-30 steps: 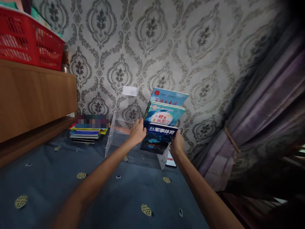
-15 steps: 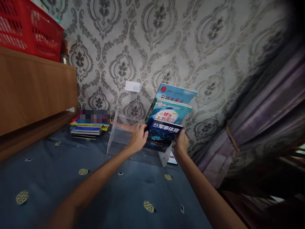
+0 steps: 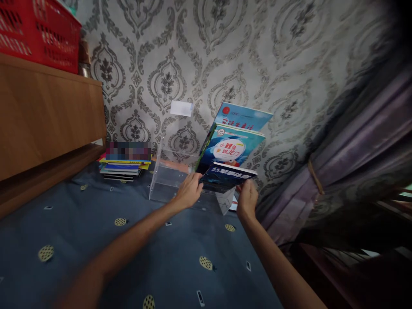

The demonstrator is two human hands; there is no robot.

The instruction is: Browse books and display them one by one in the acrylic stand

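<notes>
A dark blue book [image 3: 227, 177] is tipped toward me at the front of a clear acrylic rack [image 3: 167, 180]. My left hand [image 3: 190, 191] grips its left edge and my right hand [image 3: 247, 198] grips its right lower corner. Behind it two more books stand in the rack: a light blue one with a white oval [image 3: 234, 148] and a pale blue one with a red dot [image 3: 244, 118], both leaning against the wall.
A stack of books [image 3: 124, 165] lies flat to the left of the rack on the blue patterned cloth [image 3: 135, 257]. A wooden cabinet [image 3: 48, 116] with a red basket [image 3: 35, 32] stands at left. A purple curtain [image 3: 350, 150] hangs at right. A phone lies behind the rack's right corner.
The dark blue book has tilted forward, its top now leaning toward me, with both hands still on it. The view has shifted slightly so the rack sits higher and further right.
</notes>
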